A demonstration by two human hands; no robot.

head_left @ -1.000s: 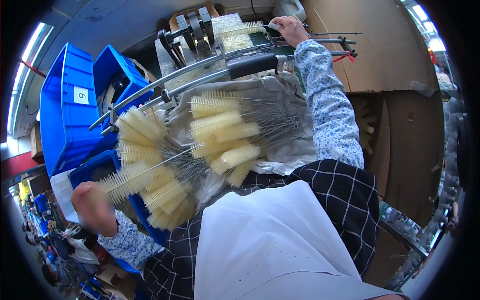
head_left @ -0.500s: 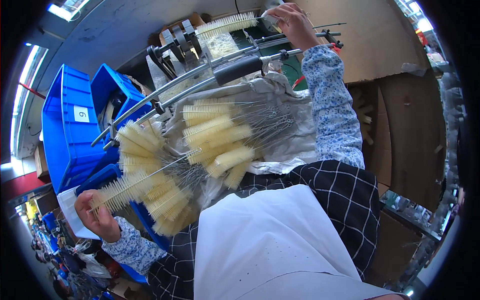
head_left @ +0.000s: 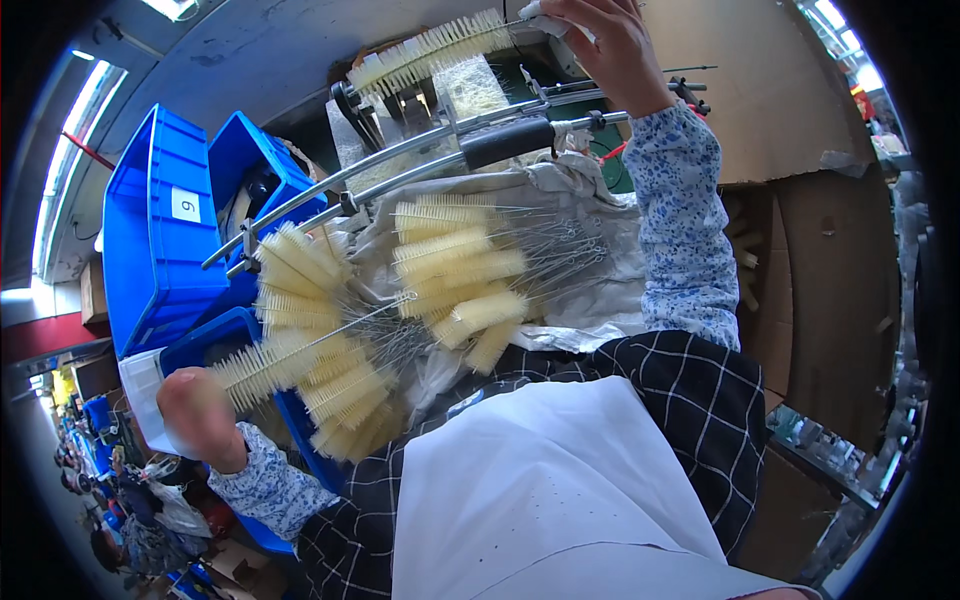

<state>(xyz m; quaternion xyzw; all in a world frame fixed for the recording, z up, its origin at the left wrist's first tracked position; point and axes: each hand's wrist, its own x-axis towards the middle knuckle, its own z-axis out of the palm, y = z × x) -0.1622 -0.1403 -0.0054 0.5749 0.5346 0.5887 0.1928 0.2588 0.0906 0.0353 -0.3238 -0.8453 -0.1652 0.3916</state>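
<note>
At the far side my right hand [head_left: 610,50] is closed on a white cloth [head_left: 545,18] wrapped about the wire end of a cream bottle brush [head_left: 430,54]. This brush lies across the view in front of the machine's wheels. My left hand [head_left: 203,418], partly smeared, grips the bristle end of a second bottle brush [head_left: 275,362], whose wire stem points up to the right over a pile. Between my hands, several cream bottle brushes [head_left: 455,262] with looped wire stems rest on a white sheet [head_left: 620,285]. More brushes [head_left: 345,395] lie nearer the left.
Metal rods with a black sleeve [head_left: 508,143] run across the far side of the work area. Blue bins [head_left: 150,260] stand at the left. Cardboard [head_left: 835,280] borders the right side, and a white apron [head_left: 540,470] covers my lap.
The brush in my right hand has shifted left and up, covering part of the machine. My left hand keeps its brush in nearly the same place. The whole view has shifted slightly.
</note>
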